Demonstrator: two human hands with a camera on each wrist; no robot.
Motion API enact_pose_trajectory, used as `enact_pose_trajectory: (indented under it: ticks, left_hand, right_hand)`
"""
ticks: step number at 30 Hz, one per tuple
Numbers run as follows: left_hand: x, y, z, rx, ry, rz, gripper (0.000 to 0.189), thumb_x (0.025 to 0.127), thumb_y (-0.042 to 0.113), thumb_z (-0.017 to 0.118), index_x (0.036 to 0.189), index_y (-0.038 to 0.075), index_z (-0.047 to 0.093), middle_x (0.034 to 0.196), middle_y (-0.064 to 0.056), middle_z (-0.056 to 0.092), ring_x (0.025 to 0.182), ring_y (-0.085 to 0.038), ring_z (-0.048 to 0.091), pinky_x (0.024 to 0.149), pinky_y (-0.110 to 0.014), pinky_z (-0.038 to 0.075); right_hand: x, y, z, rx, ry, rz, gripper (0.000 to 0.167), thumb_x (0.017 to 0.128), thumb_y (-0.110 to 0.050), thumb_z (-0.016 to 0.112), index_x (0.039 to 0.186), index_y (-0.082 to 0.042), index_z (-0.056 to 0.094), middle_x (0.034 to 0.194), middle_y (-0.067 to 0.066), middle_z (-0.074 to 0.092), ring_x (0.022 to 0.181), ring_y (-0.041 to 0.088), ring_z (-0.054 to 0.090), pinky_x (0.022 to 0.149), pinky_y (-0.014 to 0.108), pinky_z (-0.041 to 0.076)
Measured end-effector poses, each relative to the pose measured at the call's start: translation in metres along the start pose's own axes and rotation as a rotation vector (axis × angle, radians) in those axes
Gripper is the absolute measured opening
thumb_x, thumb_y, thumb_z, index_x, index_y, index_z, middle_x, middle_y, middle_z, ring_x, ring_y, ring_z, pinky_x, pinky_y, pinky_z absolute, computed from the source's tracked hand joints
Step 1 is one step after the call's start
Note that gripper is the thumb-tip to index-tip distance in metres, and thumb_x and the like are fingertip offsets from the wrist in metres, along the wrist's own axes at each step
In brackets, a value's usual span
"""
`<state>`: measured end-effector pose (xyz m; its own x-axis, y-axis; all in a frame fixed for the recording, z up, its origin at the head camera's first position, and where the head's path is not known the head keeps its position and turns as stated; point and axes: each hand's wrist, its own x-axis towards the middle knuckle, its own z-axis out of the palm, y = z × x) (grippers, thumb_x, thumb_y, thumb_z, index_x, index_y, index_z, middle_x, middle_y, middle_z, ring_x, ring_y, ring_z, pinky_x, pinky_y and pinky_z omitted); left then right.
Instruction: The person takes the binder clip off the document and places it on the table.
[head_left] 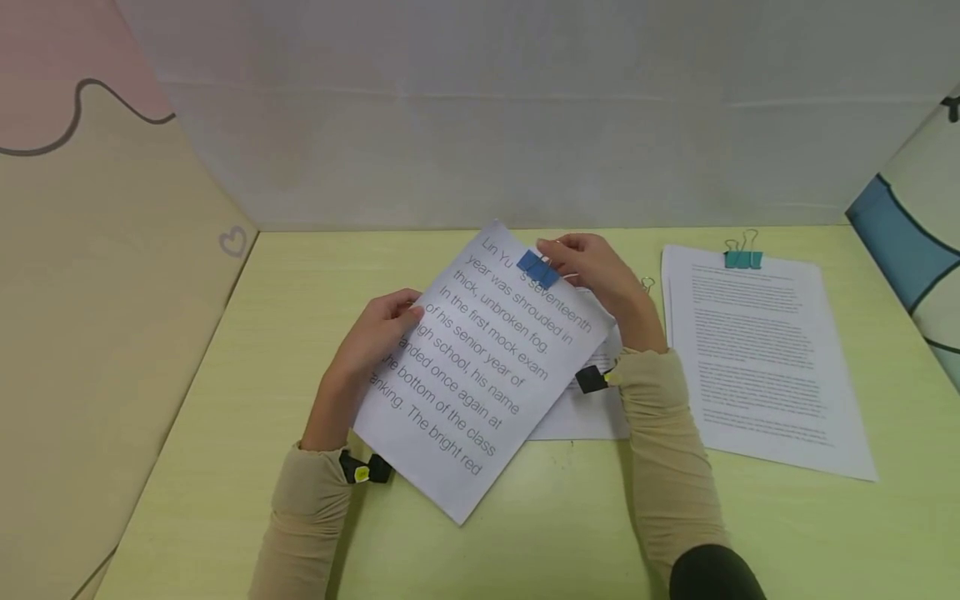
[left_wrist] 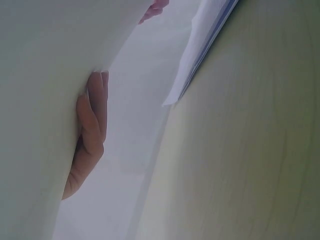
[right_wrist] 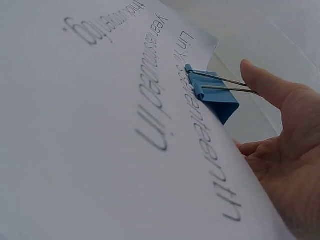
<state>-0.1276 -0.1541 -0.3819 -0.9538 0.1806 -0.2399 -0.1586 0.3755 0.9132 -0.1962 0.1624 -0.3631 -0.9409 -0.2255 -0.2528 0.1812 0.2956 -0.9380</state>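
A printed stack of paper (head_left: 457, 400) is held tilted above the table, its large text facing up. My left hand (head_left: 378, 333) grips its left edge, thumb on top; in the left wrist view the fingers (left_wrist: 92, 120) show beside the sheet. A blue binder clip (head_left: 538, 269) sits on the stack's top edge. My right hand (head_left: 600, 267) pinches the clip's wire handles. In the right wrist view the thumb lies against the handles of the blue clip (right_wrist: 215, 92), and the other fingers are partly hidden behind the paper.
Beneath the held paper, another stack (head_left: 577, 417) lies on the table, mostly covered, with a wire handle (head_left: 647, 285) at its top. To the right lies a printed stack (head_left: 757, 367) with a teal binder clip (head_left: 742, 260). A white wall (head_left: 525, 158) stands behind the table.
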Motion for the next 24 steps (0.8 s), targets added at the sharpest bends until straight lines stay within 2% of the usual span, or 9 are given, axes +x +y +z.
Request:
enact_pose_trajectory:
  ticks: [7,11,19,24]
  left_hand:
    - [0.0003,0.0004,-0.0006,0.011,-0.011,-0.01,0.028,0.11,0.017,0.05,0.131,0.005,0.063,0.096,-0.016,0.069,0.068,-0.027,0.071,0.057,-0.033,0.058]
    - [-0.0003,0.0002,-0.0007,0.014,-0.018,-0.012,0.027,0.11,0.018,0.05,0.13,0.005,0.064,0.094,-0.016,0.069,0.068,-0.027,0.07,0.057,-0.033,0.058]
    - [-0.0022,-0.0016,-0.0013,-0.016,-0.049,0.014,0.026,0.11,0.018,0.049,0.128,0.004,0.063,0.094,-0.016,0.069,0.068,-0.028,0.071,0.056,-0.035,0.059]
    - [-0.0029,-0.0023,-0.0027,-0.016,-0.065,0.016,0.026,0.111,0.018,0.048,0.127,0.003,0.062,0.095,-0.017,0.068,0.068,-0.028,0.071,0.057,-0.035,0.059]
  right_hand:
    - [0.0021,0.0007,-0.0005,0.033,-0.028,0.003,0.043,0.1,-0.042,0.067,0.109,-0.001,0.065,0.088,0.003,0.065,0.077,0.016,0.065,0.069,0.025,0.055]
    - [0.0023,0.0024,0.0012,0.059,-0.013,0.0,0.036,0.098,-0.041,0.068,0.099,-0.005,0.068,0.082,0.002,0.066,0.072,0.016,0.064,0.066,0.026,0.054]
    - [0.0009,0.0044,0.0024,0.097,0.064,-0.071,0.033,0.099,-0.038,0.068,0.094,-0.007,0.064,0.08,0.001,0.066,0.07,0.015,0.064,0.066,0.024,0.054]
    - [0.0016,0.0047,0.0006,0.197,0.157,-0.13,0.029,0.1,-0.034,0.068,0.096,-0.006,0.062,0.079,0.0,0.062,0.068,0.012,0.063,0.068,0.023,0.056]
